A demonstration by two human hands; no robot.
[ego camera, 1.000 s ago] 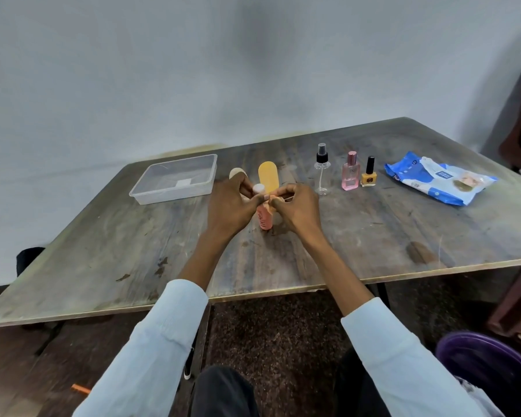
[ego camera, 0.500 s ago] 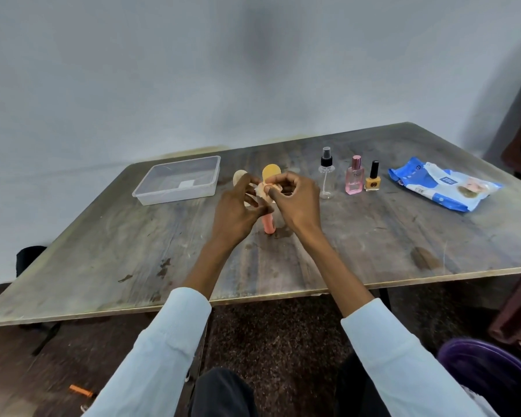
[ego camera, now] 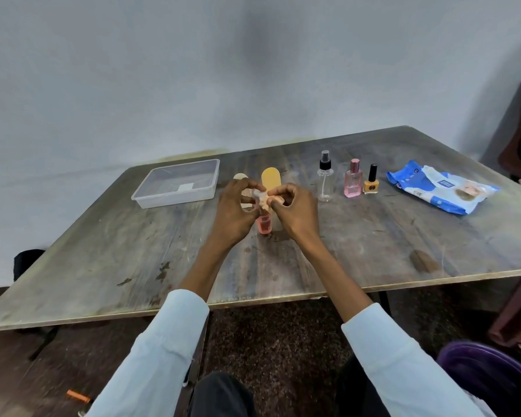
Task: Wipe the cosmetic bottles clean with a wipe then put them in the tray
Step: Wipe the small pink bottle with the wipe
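Both hands meet over the middle of the tabletop (ego camera: 373, 242). The left hand (ego camera: 233, 216) and right hand (ego camera: 295, 213) pinch a small crumpled wipe (ego camera: 263, 200) with curled fingers, just above a pink bottle (ego camera: 264, 225). The clear tray (ego camera: 176, 183) sits far left.

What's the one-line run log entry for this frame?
phase: wiping | left hand + right hand: pinch white wipe over small pink bottle | clear plastic tray: holds no bottles
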